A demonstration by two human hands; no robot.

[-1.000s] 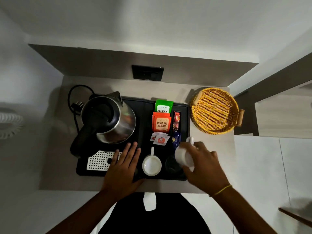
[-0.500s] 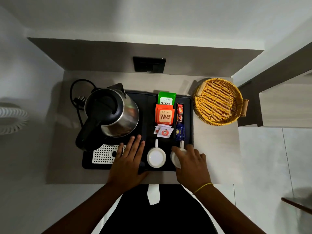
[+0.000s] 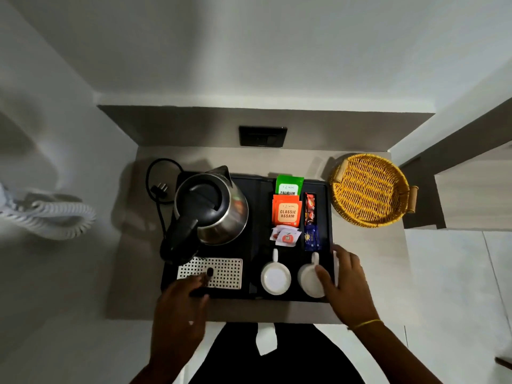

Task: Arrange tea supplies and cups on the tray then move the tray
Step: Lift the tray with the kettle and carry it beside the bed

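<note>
Two cups (image 3: 275, 277) now seated; our left hand (image 3: 181, 296) moved to tray (image 3: 256, 214) front edge, loosely curled; right hand (image 3: 345, 284) open, resting against right cup (image 3: 309, 278); bare surface (image 3: 368, 273) beside.

Black rectangular tray (image 3: 256, 245) sits flat on the counter. Left part: steel electric kettle (image 3: 213, 209), black lid and handle, upright, with a white perforated drip plate (image 3: 221, 268) in front. Right part, rear: green "Premium" tea packet (image 3: 289, 185), orange "Classic Assam" packets (image 3: 286, 213), small white sachets (image 3: 285, 236), then red (image 3: 309, 208) and blue sachets (image 3: 311, 237) in a narrow slot. Front: two white cups (image 3: 275, 277) side by side, handles pointing rearward; apparently upside down.
</note>
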